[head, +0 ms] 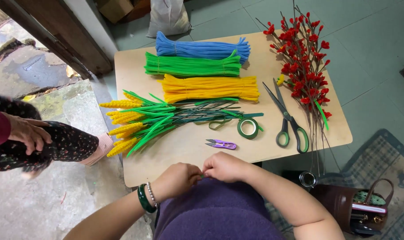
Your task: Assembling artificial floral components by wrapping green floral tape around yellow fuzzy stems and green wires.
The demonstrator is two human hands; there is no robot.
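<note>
Left hand (pixel 177 178): pinched shut at the near edge of the table (pixel 184 146), thumb and fingers on a tiny green piece (pixel 202 176) between my two hands.
Right hand (pixel 226 167): also closed, fingertips touching the left's, pinching the same green bit from the other side.
Green piece: almost hidden in my fingers; I cannot tell what it is.
Doing it well: I'd say keep both pinches close together and firm, so the piece doesn't slip.
Near at hand: purple snips (pixel 221 144) just beyond my knuckles, green tape roll (pixel 248 128) past them.
Further: green-handled scissors (pixel 285 116) toward the right edge, yellow-tipped stems (pixel 135 122) at the left edge.
Far side: blue (pixel 202 49), green (pixel 192 66) and yellow (pixel 209 88) pipe-cleaner bundles.
</note>
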